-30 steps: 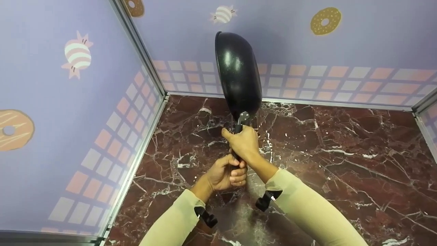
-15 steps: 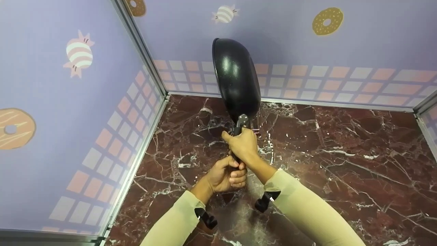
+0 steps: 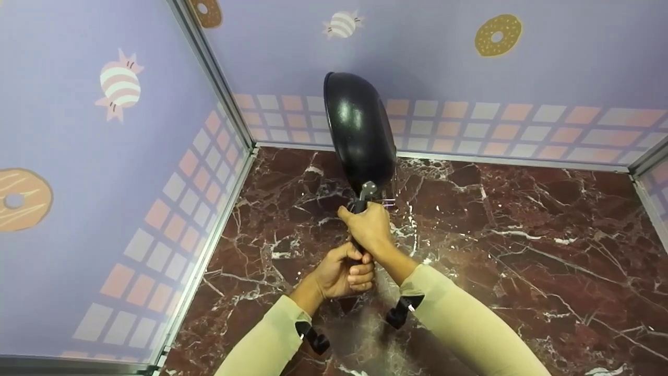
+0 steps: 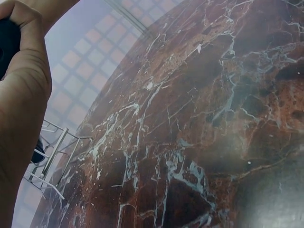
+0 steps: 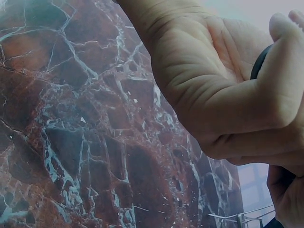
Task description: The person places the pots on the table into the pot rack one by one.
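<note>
A deep black wok is held up on edge in the head view, its rim to the left and its base to the right. My right hand grips its black handle just below the metal bracket, thumb pointing left. Lower down, my left hand curls its fingers round the handle's end. Part of that black handle shows at the left edge in the left wrist view, beside my left hand. My right hand fills the upper right of the right wrist view. The inside of the wok is hidden.
A metal wire rack stands on the dark red marbled tabletop, mostly hidden behind the wok in the head view. Purple printed panels wall in the back, left and right.
The wok has come down and slightly left in the head view, both hands moving a little lower with it. Their grip on the handle looks the same, and more of the rack shows.
</note>
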Available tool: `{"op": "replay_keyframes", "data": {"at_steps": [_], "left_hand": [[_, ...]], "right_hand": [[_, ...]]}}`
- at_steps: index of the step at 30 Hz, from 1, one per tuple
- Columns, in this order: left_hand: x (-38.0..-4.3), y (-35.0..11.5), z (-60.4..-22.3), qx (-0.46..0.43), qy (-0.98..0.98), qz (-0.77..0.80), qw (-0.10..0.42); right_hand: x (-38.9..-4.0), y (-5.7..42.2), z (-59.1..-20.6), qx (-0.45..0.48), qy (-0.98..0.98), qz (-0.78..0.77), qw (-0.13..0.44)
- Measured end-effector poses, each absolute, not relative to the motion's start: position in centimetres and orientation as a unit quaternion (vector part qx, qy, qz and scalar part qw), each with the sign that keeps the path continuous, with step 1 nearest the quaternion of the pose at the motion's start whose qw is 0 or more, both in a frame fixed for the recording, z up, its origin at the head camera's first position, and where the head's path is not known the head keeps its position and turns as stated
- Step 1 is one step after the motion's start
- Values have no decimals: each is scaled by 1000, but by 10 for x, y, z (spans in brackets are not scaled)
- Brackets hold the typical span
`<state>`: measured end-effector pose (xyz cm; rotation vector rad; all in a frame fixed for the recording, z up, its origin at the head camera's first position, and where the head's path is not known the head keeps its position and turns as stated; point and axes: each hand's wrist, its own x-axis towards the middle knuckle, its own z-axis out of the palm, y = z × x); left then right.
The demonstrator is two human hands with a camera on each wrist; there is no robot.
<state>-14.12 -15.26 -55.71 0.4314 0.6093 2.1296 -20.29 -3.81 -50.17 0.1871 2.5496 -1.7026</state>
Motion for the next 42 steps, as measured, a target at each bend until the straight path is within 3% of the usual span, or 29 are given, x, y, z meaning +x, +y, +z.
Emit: {"op": "replay_keyframes", "data": {"at_steps": [28, 42], "left_hand": [[-149, -179, -553, 159, 242, 841, 457], [-146, -184, -561, 152, 251, 840, 457]], "right_hand": [[-205, -56, -508, 101, 771, -627, 43], [-204, -56, -516, 79, 761, -642, 53]]}}
